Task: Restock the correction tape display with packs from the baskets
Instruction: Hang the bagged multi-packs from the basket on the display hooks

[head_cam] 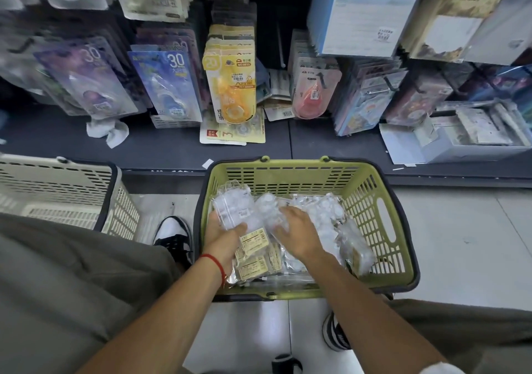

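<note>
Both hands down inside green basket, apart: left hand grips a clear pack at its near end, long axis pointing away toward the display hooks, right hand flat on the pile just beside.

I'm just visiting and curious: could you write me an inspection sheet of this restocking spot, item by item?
Surface: pale tiled floor and a dark shelf.
Job's things: green basket holding clear packs; hanging packs on the display, one yellow.
Clutter: loose packs lying on the shelf; crumpled paper.
Hands: left hand grips a clear pack; right hand rests on the pile.
Cables: nothing seen.
Surroundings: cream basket to the left; boxes to the right.
</note>
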